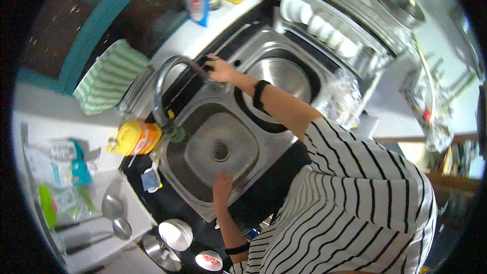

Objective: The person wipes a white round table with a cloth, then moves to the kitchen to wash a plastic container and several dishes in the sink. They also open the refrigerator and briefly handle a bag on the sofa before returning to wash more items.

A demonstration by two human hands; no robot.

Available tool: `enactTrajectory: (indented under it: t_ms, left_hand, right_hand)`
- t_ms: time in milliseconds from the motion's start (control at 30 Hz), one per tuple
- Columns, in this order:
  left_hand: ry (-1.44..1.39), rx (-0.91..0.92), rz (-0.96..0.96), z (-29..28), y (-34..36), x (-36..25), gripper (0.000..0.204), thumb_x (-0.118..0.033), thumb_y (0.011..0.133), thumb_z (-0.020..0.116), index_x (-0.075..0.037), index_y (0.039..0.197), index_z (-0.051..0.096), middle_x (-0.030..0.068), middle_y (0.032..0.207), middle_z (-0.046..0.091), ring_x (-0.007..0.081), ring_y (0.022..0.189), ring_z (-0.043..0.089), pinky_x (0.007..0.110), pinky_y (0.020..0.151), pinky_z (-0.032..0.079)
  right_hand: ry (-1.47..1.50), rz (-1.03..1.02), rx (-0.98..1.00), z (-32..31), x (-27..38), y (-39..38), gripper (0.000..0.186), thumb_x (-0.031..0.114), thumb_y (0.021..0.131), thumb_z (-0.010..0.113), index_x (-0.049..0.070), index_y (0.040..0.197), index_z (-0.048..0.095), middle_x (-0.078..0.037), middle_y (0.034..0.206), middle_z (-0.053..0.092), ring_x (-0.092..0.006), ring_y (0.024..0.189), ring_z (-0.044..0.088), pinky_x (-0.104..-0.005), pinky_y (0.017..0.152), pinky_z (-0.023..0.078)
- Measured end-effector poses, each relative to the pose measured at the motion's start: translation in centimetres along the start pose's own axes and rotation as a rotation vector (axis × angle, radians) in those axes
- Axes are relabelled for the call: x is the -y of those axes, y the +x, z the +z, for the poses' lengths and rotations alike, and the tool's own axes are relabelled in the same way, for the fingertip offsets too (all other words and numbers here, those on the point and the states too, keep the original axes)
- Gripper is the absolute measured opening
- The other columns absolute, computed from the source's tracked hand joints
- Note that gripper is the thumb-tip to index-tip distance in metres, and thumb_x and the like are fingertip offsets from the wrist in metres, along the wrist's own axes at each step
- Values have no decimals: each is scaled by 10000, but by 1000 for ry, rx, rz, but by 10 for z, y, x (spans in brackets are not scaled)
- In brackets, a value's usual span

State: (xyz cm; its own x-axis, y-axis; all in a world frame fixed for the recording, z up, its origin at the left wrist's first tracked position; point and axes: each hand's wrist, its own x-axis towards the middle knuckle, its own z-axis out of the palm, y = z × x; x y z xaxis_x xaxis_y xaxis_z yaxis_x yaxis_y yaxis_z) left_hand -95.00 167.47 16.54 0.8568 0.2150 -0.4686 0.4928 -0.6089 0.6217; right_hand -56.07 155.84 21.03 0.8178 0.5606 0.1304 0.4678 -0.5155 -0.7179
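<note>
My right hand (219,69) reaches across to the back of the steel sink, its fingers closed on a small dark thing beside the tall curved faucet (162,83); what it is, I cannot make out. My left hand (222,182) is low in the square basin (238,142), fingers loosely extended below the drain (220,149), holding nothing visible. The faucet's greenish tip (176,134) hangs over this basin, and I see no clear stream from it. The second basin holds a round steel pan or bowl (286,78).
A yellow jug (137,137) and small brush-like item (151,177) stand left; white bowls (175,231), one with red bits (208,260), sit below. A dish rack with plates (319,25) is behind, a plastic bag (339,96) right, a striped bag (109,76) back-left.
</note>
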Motion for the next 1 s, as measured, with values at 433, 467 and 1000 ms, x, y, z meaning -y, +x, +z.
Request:
enactTrajectory:
  t_ms: [433, 467, 1000]
  left_hand:
    - [382, -210, 157, -1, -45, -37, 544, -329, 868, 535, -2, 1287, 419, 189, 1280, 460, 317, 1185, 436, 386, 983, 339]
    - [51, -125, 163, 2, -43, -39, 566, -343, 866, 536, -3, 1299, 404, 189, 1287, 453, 319, 1188, 434, 389, 987, 338]
    - [132, 421, 470, 141, -10, -237, 848, -427, 806, 623, -16, 1402, 182, 213, 1420, 246, 355, 1285, 309, 443, 1003, 326]
  right_hand:
    - [-209, -237, 59, 14, 62, -277, 430, 84, 725, 587, 141, 1151, 555, -144, 1363, 376, -313, 1234, 395, -437, 941, 389]
    - [-111, -181, -18, 2, 53, -297, 427, 94, 723, 596, 133, 1146, 555, -145, 1353, 385, -330, 1209, 412, -436, 932, 399]
    - [192, 570, -693, -218, -113, -437, 193, 123, 838, 526, 2, 966, 605, -58, 751, 621, -188, 689, 585, -289, 677, 456]
